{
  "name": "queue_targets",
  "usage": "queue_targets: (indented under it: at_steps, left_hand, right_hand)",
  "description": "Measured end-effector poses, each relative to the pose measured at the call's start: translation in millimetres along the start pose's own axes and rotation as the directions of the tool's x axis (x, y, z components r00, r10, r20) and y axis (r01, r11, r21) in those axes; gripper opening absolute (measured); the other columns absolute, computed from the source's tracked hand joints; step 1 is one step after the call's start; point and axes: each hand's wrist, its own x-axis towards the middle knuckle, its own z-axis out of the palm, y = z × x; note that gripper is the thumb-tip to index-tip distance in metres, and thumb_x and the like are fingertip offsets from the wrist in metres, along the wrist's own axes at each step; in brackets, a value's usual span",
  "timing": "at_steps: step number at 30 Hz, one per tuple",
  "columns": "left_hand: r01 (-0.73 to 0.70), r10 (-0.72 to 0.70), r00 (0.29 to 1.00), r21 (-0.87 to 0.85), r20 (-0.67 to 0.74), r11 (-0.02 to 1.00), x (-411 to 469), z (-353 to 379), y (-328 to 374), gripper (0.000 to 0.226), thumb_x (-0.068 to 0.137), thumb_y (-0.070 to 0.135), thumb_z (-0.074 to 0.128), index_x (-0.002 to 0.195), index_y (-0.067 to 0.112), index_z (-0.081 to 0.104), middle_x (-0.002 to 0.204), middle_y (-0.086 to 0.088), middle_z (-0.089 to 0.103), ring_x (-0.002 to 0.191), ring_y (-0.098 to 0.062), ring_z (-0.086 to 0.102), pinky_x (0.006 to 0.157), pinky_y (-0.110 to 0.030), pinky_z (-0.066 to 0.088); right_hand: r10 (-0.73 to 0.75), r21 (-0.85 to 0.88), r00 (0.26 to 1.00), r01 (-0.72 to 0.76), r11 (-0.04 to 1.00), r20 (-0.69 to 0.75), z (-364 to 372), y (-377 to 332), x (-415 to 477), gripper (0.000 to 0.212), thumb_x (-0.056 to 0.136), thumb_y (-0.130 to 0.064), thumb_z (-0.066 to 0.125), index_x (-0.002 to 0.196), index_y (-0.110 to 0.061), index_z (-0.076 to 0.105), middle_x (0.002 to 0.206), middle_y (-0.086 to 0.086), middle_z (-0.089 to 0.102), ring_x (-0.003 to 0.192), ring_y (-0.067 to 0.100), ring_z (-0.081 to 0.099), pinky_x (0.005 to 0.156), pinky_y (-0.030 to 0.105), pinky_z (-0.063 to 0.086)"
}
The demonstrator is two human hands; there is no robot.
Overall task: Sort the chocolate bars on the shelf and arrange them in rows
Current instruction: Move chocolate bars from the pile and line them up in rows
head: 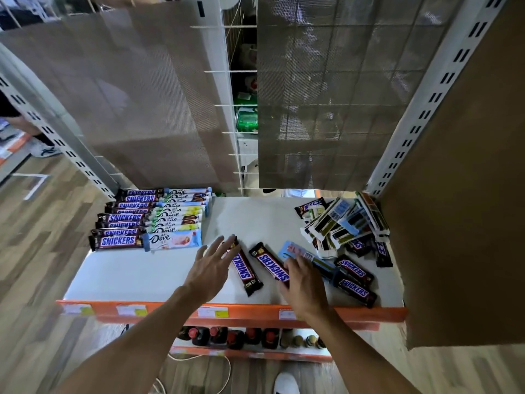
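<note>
Two rows are already laid at the left back corner of the white shelf board [159,268]: brown Snickers bars [122,223] and, touching them, pale blue Dove bars [177,220]. A jumbled pile of wrappers [343,223] is left at the right back corner, so roughly half seems done. Near the front edge, one loose Snickers bar [245,268] is touched by the spread left hand [208,267]; a second loose bar [270,264] is covered by the right hand [304,282], fingers together and flat.
</note>
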Motion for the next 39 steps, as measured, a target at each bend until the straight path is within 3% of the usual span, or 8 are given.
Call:
queue_targets:
  at_steps: [2,6,15,19,24,28,34,39]
  left_hand:
    - [0.022,-0.022,1.0,0.003,0.018,1.0,5,-1,-3,0.07,0.078,-0.002,0.067,0.142,0.019,0.044,0.153,-0.005,0.034,0.139,-0.032,0.034,0.097,-0.058,0.044]
    - [0.008,-0.009,0.998,0.018,0.057,1.0,8,-1,-6,0.062,0.088,-0.003,0.052,0.145,0.017,0.039,0.156,0.001,0.026,0.144,-0.028,0.021,0.105,-0.059,0.035]
    - [-0.054,0.054,0.998,-0.018,0.02,0.998,6,-4,-2,0.063,0.059,0.001,0.084,0.117,0.018,0.066,0.118,-0.009,0.064,0.109,-0.034,0.061,0.08,-0.054,0.053]
    - [-0.027,0.027,0.999,-0.001,-0.022,1.0,0,-11,-1,0.053,0.052,0.005,0.087,0.101,0.015,0.071,0.096,-0.01,0.063,0.092,-0.032,0.064,0.069,-0.046,0.053]
    - [-0.016,0.016,0.999,0.003,-0.05,1.0,-14,-12,-3,0.043,0.055,0.01,0.087,0.094,0.017,0.069,0.092,-0.005,0.065,0.087,-0.027,0.064,0.065,-0.043,0.052]
    - [0.034,-0.034,0.999,0.005,-0.023,0.999,-20,-9,-2,0.04,0.062,0.017,0.086,0.096,0.019,0.064,0.083,0.0,0.064,0.077,-0.023,0.062,0.065,-0.042,0.051]
    - [0.129,-0.128,0.991,-0.035,0.03,0.991,-27,-10,-4,0.043,0.066,0.024,0.085,0.101,0.01,0.064,0.087,-0.007,0.067,0.082,-0.03,0.063,0.071,-0.045,0.049]
    - [0.182,-0.178,0.982,-0.052,0.066,0.982,-31,-10,-10,0.046,0.078,0.038,0.074,0.111,0.009,0.059,0.103,-0.009,0.064,0.098,-0.031,0.057,0.083,-0.044,0.041]
  right_hand:
    - [-0.03,-0.015,0.999,0.03,0.999,-0.01,-3,5,3,0.035,0.078,-0.032,0.074,0.103,-0.014,0.057,0.11,0.008,0.059,0.105,0.029,0.056,0.083,0.042,0.05]
    - [-0.036,-0.043,0.999,0.036,0.998,0.006,-11,12,7,0.035,0.076,-0.034,0.075,0.1,-0.016,0.057,0.112,0.006,0.056,0.105,0.025,0.052,0.085,0.04,0.048]
    - [-0.062,-0.03,0.997,0.064,0.998,0.054,-30,41,9,0.027,0.084,-0.028,0.07,0.103,-0.017,0.056,0.11,-0.002,0.058,0.098,0.014,0.054,0.082,0.019,0.037]
    - [-0.043,-0.04,0.996,0.046,0.998,0.077,-36,45,3,0.028,0.084,-0.03,0.07,0.106,-0.017,0.059,0.111,-0.001,0.059,0.1,0.014,0.054,0.083,0.02,0.039]
    - [0.019,-0.066,0.998,-0.015,0.998,0.053,-39,45,-2,0.031,0.084,-0.038,0.067,0.109,-0.02,0.063,0.12,0.001,0.057,0.109,0.017,0.051,0.095,0.03,0.044]
    - [0.044,-0.092,0.995,-0.035,0.995,0.094,-43,38,-3,0.03,0.085,-0.044,0.064,0.104,-0.023,0.054,0.11,0.0,0.061,0.099,0.015,0.054,0.085,0.028,0.046]
    - [0.019,-0.08,0.986,-0.005,0.997,0.169,-42,15,-1,0.043,0.087,-0.05,0.06,0.113,-0.019,0.043,0.103,0.003,0.067,0.092,0.02,0.064,0.065,0.024,0.041]
    - [-0.071,-0.071,0.981,0.085,0.994,0.183,-37,10,2,0.02,0.096,-0.028,0.05,0.115,-0.023,0.047,0.107,0.005,0.064,0.092,0.02,0.063,0.064,0.025,0.042]
